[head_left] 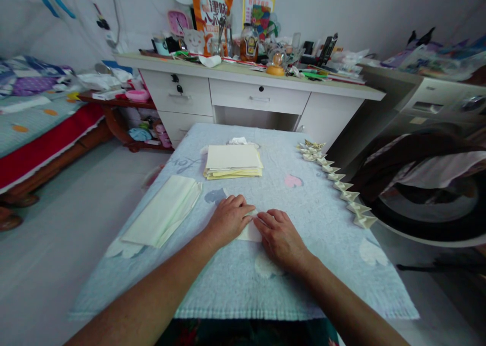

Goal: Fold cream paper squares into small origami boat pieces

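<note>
A small piece of cream paper [250,233] lies on the cloth-covered table in front of me, with a folded edge at its top. My left hand [231,218] holds its upper left part, thumb and fingers pressed together on it. From the right, my right hand [280,239] grips the same paper with bent fingers, and its fingertips nearly meet the left thumb. Both hands partly hide the paper. Beyond them is a stack of cream and yellow paper [233,157]. Folded pale green sheets [163,212] lie to the left.
A row of several folded paper boats [343,185] runs along the table's right side. The blue tablecloth [212,295] has heart and cloud prints. Behind stands a white cluttered desk [261,95]. A washing machine [425,98] is at right, a bed [49,118] at left.
</note>
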The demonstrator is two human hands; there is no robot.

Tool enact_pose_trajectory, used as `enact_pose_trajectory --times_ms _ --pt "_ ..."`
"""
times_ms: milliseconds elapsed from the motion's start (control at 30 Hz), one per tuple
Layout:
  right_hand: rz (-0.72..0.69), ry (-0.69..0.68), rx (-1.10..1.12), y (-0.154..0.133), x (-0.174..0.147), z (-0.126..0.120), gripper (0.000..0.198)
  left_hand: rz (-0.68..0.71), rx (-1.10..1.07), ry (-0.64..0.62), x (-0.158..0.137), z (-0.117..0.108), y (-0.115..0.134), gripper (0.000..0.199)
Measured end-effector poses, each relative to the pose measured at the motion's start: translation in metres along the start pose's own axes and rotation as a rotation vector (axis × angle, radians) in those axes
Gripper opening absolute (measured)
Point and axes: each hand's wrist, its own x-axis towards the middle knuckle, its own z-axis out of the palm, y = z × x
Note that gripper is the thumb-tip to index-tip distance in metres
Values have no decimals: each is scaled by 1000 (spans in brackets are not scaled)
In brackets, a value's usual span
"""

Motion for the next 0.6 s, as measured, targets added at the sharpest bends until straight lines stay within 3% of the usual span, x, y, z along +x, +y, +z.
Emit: enact_pose_trajectory --times_ms 400,600 --pt "56 51 85 -4 -50 -10 26 -4 1 -17 1 0 -1 28" --pt "46 9 203 6 -28 -39 14 17 -33 -17 0 1 -4 30"
